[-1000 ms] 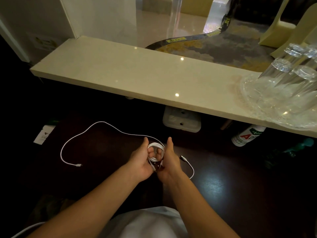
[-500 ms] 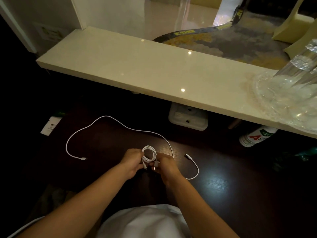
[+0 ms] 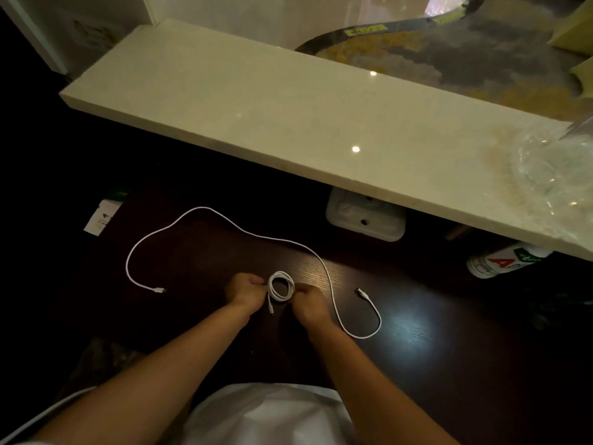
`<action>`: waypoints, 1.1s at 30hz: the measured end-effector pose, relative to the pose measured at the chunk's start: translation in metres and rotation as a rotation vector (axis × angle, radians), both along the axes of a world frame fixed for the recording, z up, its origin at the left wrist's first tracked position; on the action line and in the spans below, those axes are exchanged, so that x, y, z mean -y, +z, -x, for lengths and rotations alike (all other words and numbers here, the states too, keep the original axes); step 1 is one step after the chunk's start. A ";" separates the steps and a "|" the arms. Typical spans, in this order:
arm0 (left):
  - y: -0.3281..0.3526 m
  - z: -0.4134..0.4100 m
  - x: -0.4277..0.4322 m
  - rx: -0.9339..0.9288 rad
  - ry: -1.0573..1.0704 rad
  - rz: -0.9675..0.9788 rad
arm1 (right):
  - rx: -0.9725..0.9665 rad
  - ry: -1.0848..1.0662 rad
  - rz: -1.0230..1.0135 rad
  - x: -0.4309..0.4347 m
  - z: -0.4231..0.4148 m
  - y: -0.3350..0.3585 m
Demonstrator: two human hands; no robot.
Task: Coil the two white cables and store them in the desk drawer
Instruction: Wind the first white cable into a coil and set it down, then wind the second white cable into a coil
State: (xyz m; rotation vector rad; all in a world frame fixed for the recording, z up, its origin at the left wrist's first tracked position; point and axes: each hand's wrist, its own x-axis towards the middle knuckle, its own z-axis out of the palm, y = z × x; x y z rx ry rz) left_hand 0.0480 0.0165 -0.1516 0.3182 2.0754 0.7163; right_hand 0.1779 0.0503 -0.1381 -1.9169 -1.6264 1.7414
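Closest to us, our white shirt (image 3: 266,415) is filling the bottom edge, and both bare forearms are reaching forward over the dark wooden desk (image 3: 449,348). Our left hand (image 3: 245,292) and right hand (image 3: 309,303) are meeting low over the desk, fingers curled, each pinching one side of the coiled cable (image 3: 281,286). That cable is sitting between the two hands as a small round bundle of several loops, with one short plug end hanging down toward us (whether the bundle is touching the wood, we cannot tell). The loose cable (image 3: 359,337) is lying uncoiled on the desk. It is curling just right of our right hand, arching away behind both hands and sweeping round to the left, where its other plug is resting well apart from our left hand. Farther back, a small white card (image 3: 102,216) is lying at the left, a pale socket block (image 3: 365,216) is sitting half under the stone shelf (image 3: 288,123), and a labelled bottle (image 3: 503,260) is lying at the right. Clear glassware (image 3: 558,168) is standing on the shelf's right end
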 end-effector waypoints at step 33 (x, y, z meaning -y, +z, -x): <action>0.046 0.060 -0.075 -0.898 -1.397 -0.053 | 0.360 0.238 -0.415 -0.074 -0.020 0.042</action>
